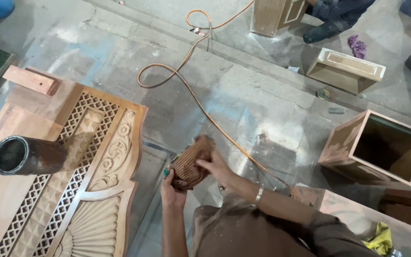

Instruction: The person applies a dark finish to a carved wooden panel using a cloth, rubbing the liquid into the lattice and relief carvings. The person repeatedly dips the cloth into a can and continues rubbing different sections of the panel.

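Both my hands hold a brown ribbed pad of cloth (190,159) in front of me, above the concrete floor. My left hand (170,189) grips its lower end from below. My right hand (219,167) closes on its right side, with a metal bangle on that wrist. To the left lies a carved wooden panel (102,164) with lattice, scrollwork and a fan pattern. A dark round can (24,155) lies on its side on that panel.
An orange cable (192,93) snakes across the floor. An open wooden box (377,146) lies at the right, another box (346,70) farther back. Someone else sits at the top right by a wooden cabinet (276,15). A yellow rag (380,239) lies on wood at the lower right.
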